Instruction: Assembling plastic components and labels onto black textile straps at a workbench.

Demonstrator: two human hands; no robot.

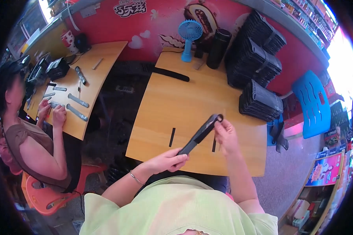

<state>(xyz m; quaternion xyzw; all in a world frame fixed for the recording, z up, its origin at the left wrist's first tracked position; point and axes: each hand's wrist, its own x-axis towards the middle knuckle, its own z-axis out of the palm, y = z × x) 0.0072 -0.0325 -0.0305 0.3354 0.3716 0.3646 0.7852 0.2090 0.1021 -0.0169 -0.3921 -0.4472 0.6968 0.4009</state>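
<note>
Holding black strap (200, 135) slantwise above near edge of surface (192, 102); closed round lower end with left hand (170, 160), pinching looped upper end with right hand (226, 136). Could slip loose at top if tugged hard from below, probably through pinching so little. Might twist or crease if turned unevenly between hands. Could nudge short black strip (213, 143), close beside right hand, if lowered carelessly.
</note>
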